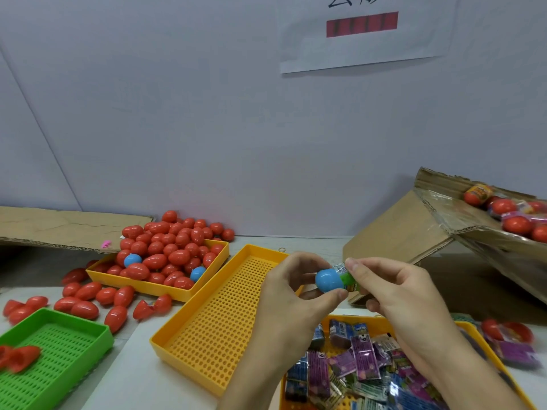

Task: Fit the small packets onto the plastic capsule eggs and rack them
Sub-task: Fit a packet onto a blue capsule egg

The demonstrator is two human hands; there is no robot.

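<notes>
Edges and room: the long yellow tray (213,329) lies bare just below and left of the fingers, its near rim under the left wrist; open table (142,377) between it and the green tray (59,350); a tilted cardboard box (414,232) stands close behind the right fingers
Left hand (291,294): fingers curled, thumb and fingertips gripping the blue egg (327,279)
Right hand (396,294): thumb and forefinger pinching the green packet (347,279) at the egg's right end
Egg and packet: touching, held in air above the long tray's far right corner
Below the right wrist: tray of packets (364,362), purple and blue
Far left of the fingers: tray of red eggs (165,258), heaped, eggs spilled beside it
</notes>
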